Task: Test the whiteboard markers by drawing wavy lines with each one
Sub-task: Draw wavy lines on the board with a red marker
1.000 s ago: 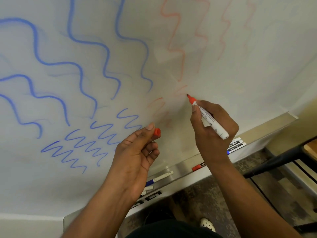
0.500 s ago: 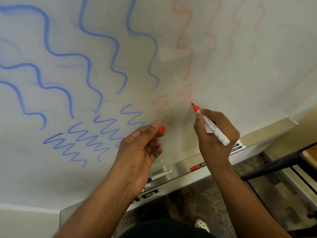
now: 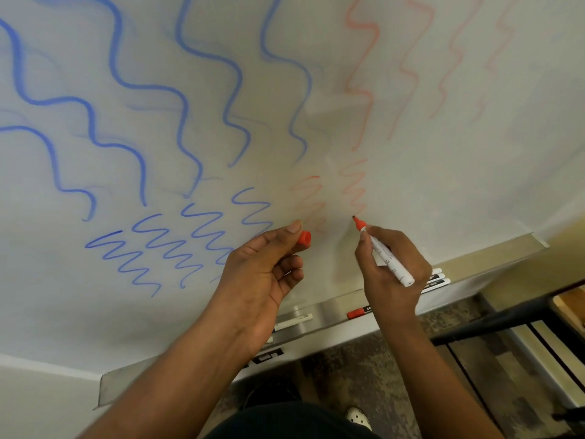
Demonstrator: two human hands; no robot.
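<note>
- Marker (image 3: pixel 384 252), white barrel with red tip, gripped in right hand (image 3: pixel 391 274); fingers curled round the barrel, tip pointing up-left at the whiteboard (image 3: pixel 443 191).
- Tip sits at the board surface just below the lowest bend of a short faint red squiggle (image 3: pixel 353 188); contact cannot be confirmed.
- Left hand (image 3: pixel 262 274) pinches the red cap (image 3: pixel 304 239) between thumb and forefinger, other fingers loosely curled; cap held near the board, left of the marker tip, not touching it.
- Second short red squiggle (image 3: pixel 308 201) lies just above the cap.
- Board, upper right: long pale red wavy lines (image 3: pixel 364 74), fading toward the right edge.
- Board, left and centre: long blue wavy lines (image 3: pixel 148 87); below them, short blue zigzags (image 3: pixel 177 245) running toward the left hand.
- Metal tray (image 3: pixel 332 308) along the board's bottom edge: one marker with red cap (image 3: pixel 357 313) between the two wrists; white marker (image 3: pixel 292 320) beside the left wrist; black-labelled markers (image 3: pixel 438 282) stacked behind the right hand, partly hidden.
- Speckled floor (image 3: pixel 364 375) and a white shoe (image 3: pixel 357 418) visible under the tray.
</note>
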